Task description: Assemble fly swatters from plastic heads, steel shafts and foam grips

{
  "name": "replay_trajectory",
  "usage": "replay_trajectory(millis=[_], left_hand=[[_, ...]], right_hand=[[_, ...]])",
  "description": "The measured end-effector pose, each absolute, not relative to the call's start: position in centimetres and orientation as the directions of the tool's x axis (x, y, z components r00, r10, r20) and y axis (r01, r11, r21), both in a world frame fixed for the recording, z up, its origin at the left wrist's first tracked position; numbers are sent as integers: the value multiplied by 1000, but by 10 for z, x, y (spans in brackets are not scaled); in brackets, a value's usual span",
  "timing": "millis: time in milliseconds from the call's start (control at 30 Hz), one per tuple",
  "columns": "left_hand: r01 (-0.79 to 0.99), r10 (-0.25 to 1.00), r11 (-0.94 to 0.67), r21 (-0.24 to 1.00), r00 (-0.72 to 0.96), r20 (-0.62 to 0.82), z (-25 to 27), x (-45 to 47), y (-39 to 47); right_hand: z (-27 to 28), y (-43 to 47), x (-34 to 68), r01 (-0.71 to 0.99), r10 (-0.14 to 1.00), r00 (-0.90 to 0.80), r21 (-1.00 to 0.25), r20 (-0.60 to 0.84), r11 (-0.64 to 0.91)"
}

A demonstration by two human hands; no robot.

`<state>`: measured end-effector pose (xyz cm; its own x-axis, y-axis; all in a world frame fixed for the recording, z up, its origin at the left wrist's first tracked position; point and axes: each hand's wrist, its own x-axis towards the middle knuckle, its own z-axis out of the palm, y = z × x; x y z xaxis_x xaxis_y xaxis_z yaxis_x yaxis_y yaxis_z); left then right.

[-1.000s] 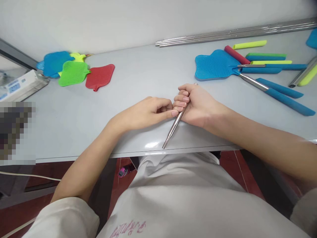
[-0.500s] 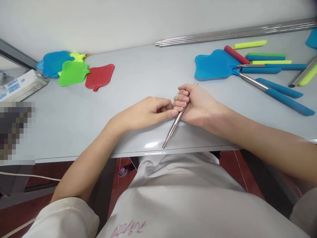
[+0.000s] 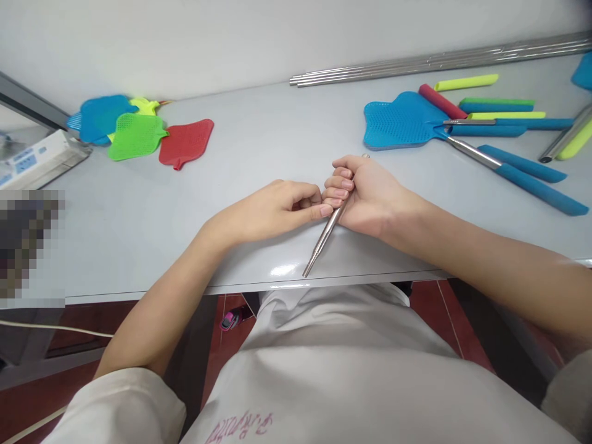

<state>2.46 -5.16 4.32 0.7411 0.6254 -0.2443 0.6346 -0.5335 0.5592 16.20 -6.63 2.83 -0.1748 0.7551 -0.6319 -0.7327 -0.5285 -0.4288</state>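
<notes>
My right hand [image 3: 358, 191], palm up, has its fingers wrapped round a thin telescopic metal rod [image 3: 326, 237]. The rod slants down toward the table's front edge, its stepped narrow end lowest; its other tip shows just past the hand. My left hand [image 3: 287, 206] rests on the table with its fingers loosely curled. Its thumb tip lies against or very close to the rod, beside the right hand's fingers, and I see nothing inside its curl. Beyond the right hand lies a blue fly swatter [image 3: 402, 123] with a metal shaft and a blue grip [image 3: 541, 188].
Loose swatter heads lie at the back left: blue [image 3: 104, 117], green [image 3: 139, 135] and red [image 3: 187, 143]. Long metal tubes [image 3: 416, 65] run along the wall. Several coloured grip sleeves, including a red sleeve [image 3: 441, 102], lie at the right. A white power strip [image 3: 41, 160] stands far left.
</notes>
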Motion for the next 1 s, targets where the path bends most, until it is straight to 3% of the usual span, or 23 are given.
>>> replay_trajectory(millis=[433, 1000], left_hand=[[640, 629, -539, 548, 738, -244, 44, 25, -53], [634, 626, -530, 562, 740, -245, 45, 26, -52]], right_hand=[[30, -67, 161, -764, 738, -196, -372, -645, -528], [29, -67, 160, -723, 757, -153, -451, -635, -523]])
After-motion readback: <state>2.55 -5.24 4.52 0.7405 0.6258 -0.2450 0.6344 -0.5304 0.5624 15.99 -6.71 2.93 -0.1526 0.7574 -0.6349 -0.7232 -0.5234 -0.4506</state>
